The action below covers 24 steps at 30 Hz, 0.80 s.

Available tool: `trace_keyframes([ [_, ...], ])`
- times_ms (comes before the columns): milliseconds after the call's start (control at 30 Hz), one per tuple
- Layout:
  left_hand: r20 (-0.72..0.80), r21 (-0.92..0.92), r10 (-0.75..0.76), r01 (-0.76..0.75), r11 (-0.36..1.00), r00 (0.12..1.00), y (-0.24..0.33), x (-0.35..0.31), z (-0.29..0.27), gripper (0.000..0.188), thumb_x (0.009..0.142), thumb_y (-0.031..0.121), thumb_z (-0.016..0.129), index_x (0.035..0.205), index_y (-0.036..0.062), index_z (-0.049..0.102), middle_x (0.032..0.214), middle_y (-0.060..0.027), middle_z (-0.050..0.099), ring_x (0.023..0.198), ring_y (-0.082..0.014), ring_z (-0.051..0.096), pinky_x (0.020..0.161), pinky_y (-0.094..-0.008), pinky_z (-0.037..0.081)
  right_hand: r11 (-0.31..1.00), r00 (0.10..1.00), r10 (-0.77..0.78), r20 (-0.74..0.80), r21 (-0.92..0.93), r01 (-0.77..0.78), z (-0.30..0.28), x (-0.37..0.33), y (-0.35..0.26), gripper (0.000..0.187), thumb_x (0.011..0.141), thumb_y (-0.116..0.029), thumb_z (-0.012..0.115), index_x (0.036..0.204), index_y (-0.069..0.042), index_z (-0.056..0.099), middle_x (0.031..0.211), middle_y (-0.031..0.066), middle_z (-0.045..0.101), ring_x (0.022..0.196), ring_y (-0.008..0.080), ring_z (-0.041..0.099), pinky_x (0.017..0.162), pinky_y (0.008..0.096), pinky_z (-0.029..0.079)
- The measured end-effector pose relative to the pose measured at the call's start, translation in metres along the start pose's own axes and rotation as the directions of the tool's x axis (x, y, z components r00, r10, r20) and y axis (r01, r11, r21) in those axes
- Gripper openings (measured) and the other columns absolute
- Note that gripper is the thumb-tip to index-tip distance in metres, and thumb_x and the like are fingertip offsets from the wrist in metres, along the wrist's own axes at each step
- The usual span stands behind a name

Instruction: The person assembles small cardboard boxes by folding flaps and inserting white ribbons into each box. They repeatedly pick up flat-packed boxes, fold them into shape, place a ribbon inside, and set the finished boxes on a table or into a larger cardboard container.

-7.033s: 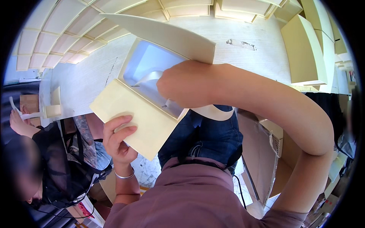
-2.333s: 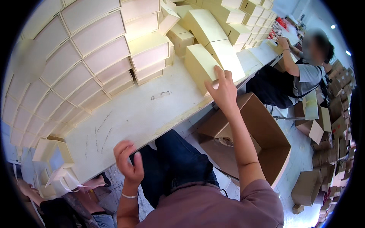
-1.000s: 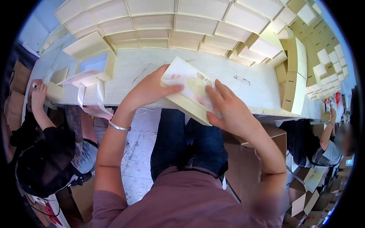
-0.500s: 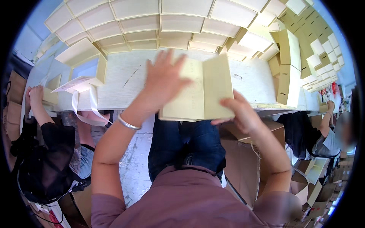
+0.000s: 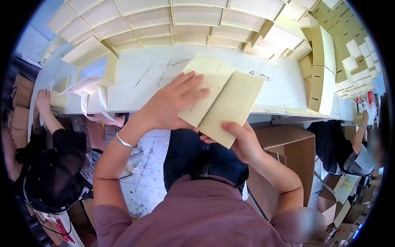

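A pale-yellow cardboard box [image 5: 231, 109] with two panels joined along a fold lies tilted over the front edge of the table. Faint print runs along its left panel. My left hand [image 5: 177, 99], with a silver bangle at the wrist, rests on that left panel with its fingers stretched out and apart. At the near right corner, my right hand [image 5: 245, 144] grips the right panel, its thumb on top and its fingers partly hidden underneath.
Rows of stacked pale boxes [image 5: 191, 16] line the table's back, with more boxes [image 5: 323, 88] at right. An open box with white ribbons [image 5: 95, 101] stands at left. Co-workers' hands [image 5: 43, 101] show at both sides. A brown carton [image 5: 284, 160] stands below right.
The box has turned clockwise, its right panel swinging nearer to me. My left hand has come down onto the left panel, and my right hand has moved slightly left and nearer.
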<state>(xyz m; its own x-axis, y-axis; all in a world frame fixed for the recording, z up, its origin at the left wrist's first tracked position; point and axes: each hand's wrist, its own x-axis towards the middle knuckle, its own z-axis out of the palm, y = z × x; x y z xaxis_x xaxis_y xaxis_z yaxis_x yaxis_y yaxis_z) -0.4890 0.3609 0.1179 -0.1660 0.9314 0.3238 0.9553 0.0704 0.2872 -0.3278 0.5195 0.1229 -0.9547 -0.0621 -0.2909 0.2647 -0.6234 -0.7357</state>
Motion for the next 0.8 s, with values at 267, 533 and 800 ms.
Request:
trace_keyframes([
  [267,-0.242,-0.937,-0.848,0.116,0.331,0.471,-0.018,0.003,0.015,0.047,0.089,0.031,0.049,0.119,-0.0046,0.042,0.116,-0.0136,0.051,0.105,-0.0198,0.051,0.089,-0.0316,0.042,0.988,0.991,-0.137,-0.012,0.072,0.137,-0.003,-0.002,0.079,0.045,0.088,-0.019,0.048,0.126,0.002,0.034,0.123,0.0168,0.045,0.112,0.027,0.047,0.093,0.0387,0.04],
  [533,-0.129,-0.981,-0.864,0.062,0.182,0.486,-0.038,0.035,0.016,0.04,0.081,0.028,0.063,0.1,-0.0064,0.057,0.095,-0.0103,0.061,0.084,-0.0147,0.058,0.072,-0.0268,0.047,0.948,0.839,0.061,0.541,-0.295,0.121,-0.009,-0.003,0.054,0.053,0.086,-0.041,0.051,0.118,0.0,0.048,0.116,0.011,0.053,0.103,0.0186,0.05,0.086,0.0321,0.041],
  [800,-0.24,-0.9,-0.641,0.081,0.428,0.729,-0.025,0.048,0.011,0.03,0.077,0.023,0.067,0.091,-0.0029,0.061,0.083,-0.0054,0.063,0.074,-0.01,0.057,0.066,-0.0247,0.046,0.46,0.874,-0.265,0.407,-0.743,0.485,-0.006,-0.007,-0.115,0.015,0.084,-0.003,0.048,0.091,0.004,0.059,0.083,0.018,0.062,0.076,0.0277,0.062,0.074,0.0369,0.05],
])
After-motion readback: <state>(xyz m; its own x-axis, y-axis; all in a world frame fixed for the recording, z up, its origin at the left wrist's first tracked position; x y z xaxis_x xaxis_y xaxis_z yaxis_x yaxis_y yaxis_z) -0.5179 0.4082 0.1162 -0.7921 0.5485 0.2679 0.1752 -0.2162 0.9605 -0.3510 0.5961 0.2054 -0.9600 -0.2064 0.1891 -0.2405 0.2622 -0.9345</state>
